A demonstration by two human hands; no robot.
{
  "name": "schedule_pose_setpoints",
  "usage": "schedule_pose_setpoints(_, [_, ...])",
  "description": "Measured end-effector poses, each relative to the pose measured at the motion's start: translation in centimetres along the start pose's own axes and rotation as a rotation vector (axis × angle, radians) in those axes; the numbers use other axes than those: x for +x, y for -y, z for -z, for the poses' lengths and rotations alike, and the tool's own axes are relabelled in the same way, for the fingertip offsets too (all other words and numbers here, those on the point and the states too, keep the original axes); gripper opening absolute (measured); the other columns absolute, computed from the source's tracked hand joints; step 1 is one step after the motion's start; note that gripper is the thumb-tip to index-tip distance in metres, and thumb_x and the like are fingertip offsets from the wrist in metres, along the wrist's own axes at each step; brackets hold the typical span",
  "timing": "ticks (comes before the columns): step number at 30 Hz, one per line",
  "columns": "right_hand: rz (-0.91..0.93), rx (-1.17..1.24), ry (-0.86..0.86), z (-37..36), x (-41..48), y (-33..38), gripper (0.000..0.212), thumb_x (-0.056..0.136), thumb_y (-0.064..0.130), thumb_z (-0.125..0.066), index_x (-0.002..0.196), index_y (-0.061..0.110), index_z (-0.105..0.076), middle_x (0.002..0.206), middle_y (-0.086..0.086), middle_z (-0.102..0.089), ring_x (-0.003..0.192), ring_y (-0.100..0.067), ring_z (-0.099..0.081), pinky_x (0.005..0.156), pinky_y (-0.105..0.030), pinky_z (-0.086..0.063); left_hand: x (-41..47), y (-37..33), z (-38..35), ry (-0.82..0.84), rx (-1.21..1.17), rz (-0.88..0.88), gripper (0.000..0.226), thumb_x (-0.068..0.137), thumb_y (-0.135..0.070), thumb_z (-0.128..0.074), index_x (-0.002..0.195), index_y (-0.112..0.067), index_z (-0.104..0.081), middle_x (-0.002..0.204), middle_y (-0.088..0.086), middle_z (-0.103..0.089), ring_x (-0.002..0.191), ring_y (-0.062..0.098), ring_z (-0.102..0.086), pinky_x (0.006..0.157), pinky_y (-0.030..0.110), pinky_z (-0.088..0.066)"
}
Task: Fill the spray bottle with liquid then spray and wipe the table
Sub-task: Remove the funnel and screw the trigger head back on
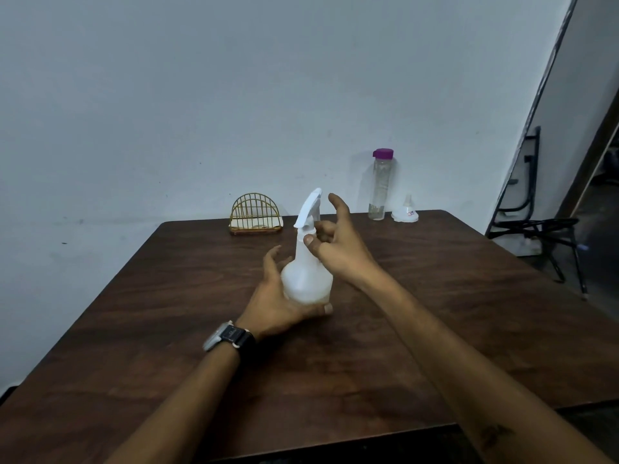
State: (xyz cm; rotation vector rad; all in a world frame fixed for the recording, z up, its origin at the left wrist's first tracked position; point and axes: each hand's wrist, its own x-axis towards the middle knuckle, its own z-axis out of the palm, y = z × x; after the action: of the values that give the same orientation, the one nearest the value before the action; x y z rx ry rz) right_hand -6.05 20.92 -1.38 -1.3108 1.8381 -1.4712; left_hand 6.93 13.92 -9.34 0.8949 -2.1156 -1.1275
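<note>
A translucent white spray bottle (pixel 306 279) with a white trigger head stands upright at the middle of the dark wooden table (pixel 435 313). My left hand (pixel 274 296) cups the bottle's round body from the left, thumb under its near side. My right hand (pixel 338 239) is at the bottle's neck, thumb and curled fingers around the collar below the trigger head, index finger raised. A clear bottle with a purple cap (pixel 381 185) stands at the table's far edge, with a little liquid at its bottom. A small white funnel (pixel 406 212) sits upside down beside it.
A gold wire napkin holder (pixel 255 214) with white napkins stands at the far edge, left of the spray bottle. A grey wall runs behind the table. A black metal chair frame (pixel 536 226) stands off the table's right side.
</note>
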Motion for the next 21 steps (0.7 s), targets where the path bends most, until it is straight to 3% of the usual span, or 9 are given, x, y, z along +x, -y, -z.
schedule_pose_setpoints(3, [0.003, 0.004, 0.031, 0.3, 0.4, 0.0, 0.091, 0.1, 0.021, -0.066, 0.163, 0.03, -0.001, 0.135, 0.0, -0.068, 0.119, -0.014, -0.064, 0.112, -0.042, -0.045, 0.5, 0.3, 0.1, -0.011, -0.017, -0.012, 0.133, 0.052, -0.052, -0.098, 0.154, -0.037, -0.013, 0.133, -0.027, -0.052, 0.128, 0.008, -0.054, 0.111, 0.045, -0.046])
schedule_pose_setpoints(9, [0.005, -0.048, -0.024, -0.2, 0.8, -0.1, 0.077, 0.1, 0.024, -0.066, 0.157, 0.034, -0.015, 0.125, 0.007, -0.074, 0.118, -0.015, -0.066, 0.106, -0.044, -0.049, 0.5, -0.3, -0.6, -0.125, 0.015, -0.006, 0.12, 0.051, -0.045, -0.1, 0.147, -0.037, -0.029, 0.128, -0.016, -0.059, 0.116, 0.012, -0.06, 0.099, 0.039, -0.054])
schedule_pose_setpoints(12, [-0.01, -0.037, -0.105, -0.9, 0.8, -0.4, 0.074, 0.098, 0.019, -0.066, 0.155, 0.036, -0.021, 0.115, 0.01, -0.074, 0.113, -0.015, -0.065, 0.099, -0.04, -0.05, 0.1, -1.3, -1.5, -0.218, 0.064, 0.006, 0.115, 0.057, -0.04, -0.099, 0.148, -0.029, -0.029, 0.117, -0.014, -0.054, 0.112, 0.015, -0.057, 0.092, 0.031, -0.05])
schedule_pose_setpoints(17, [-0.008, 0.036, -0.24, -1.9, 0.3, -0.6, 0.064, 0.095, 0.013, -0.069, 0.145, 0.033, -0.036, 0.123, 0.0, -0.074, 0.111, -0.014, -0.066, 0.087, -0.03, -0.045, -0.3, -2.0, -3.0, -0.327, 0.025, 0.054, 0.109, 0.057, -0.04, -0.097, 0.144, -0.028, -0.033, 0.112, -0.011, -0.055, 0.104, 0.013, -0.054, 0.082, 0.028, -0.045])
schedule_pose_setpoints(19, [-0.003, 0.033, -0.296, -2.4, 0.1, -0.5, 0.06, 0.094, 0.012, -0.07, 0.142, 0.031, -0.039, 0.123, 0.0, -0.075, 0.112, -0.015, -0.067, 0.085, -0.028, -0.044, -0.5, -2.5, -3.6, -0.37, 0.002, 0.075, 0.107, 0.053, -0.047, -0.092, 0.141, -0.026, -0.035, 0.12, -0.005, -0.064, 0.107, 0.02, -0.062, 0.081, 0.03, -0.048])
schedule_pose_setpoints(21, [0.015, 0.021, -0.336, -2.7, -0.2, -0.5, 0.055, 0.093, 0.011, -0.069, 0.138, 0.028, -0.041, 0.121, 0.0, -0.076, 0.113, -0.017, -0.067, 0.083, -0.026, -0.043, -0.8, -3.1, -4.2, -0.429, -0.037, 0.09, 0.1, 0.049, -0.05, -0.078, 0.137, -0.023, -0.038, 0.111, 0.001, -0.069, 0.104, 0.03, -0.068, 0.076, 0.031, -0.049])
